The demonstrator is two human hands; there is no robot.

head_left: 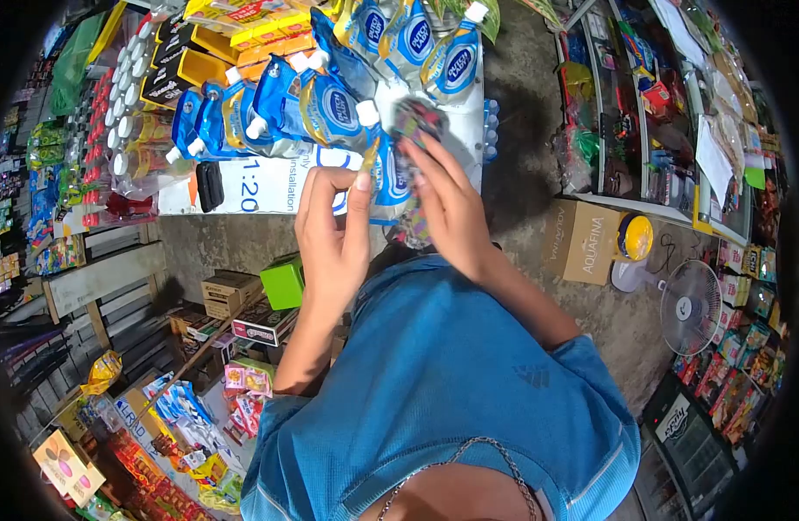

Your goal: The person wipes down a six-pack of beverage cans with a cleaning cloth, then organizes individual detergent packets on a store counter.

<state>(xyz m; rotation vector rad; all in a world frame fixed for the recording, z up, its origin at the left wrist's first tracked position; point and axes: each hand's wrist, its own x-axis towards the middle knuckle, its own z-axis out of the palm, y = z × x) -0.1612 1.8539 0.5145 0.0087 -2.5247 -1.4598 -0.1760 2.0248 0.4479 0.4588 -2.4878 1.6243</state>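
A Dutch Lady spouted pouch [386,187], blue and gold with a white cap, stands at the table's near edge, in front of my chest. My left hand [334,230] pinches the left edge of this pouch between thumb and fingers. In my right hand [449,204] is a crumpled patterned cloth [419,122] in black, pink and green. The cloth is blurred and lies against the right side of the pouch, covering part of it. More Dutch Lady pouches [332,108] stand just beyond my hands, some leaning on each other.
A dark phone-like object [210,187] lies on the printed white tabletop [274,198]. Capped bottles [143,161] line the left side. An Aquafina carton [576,241], a fan [688,306] and a glass display case [630,113] stand to the right. Boxes [232,293] sit on the left floor.
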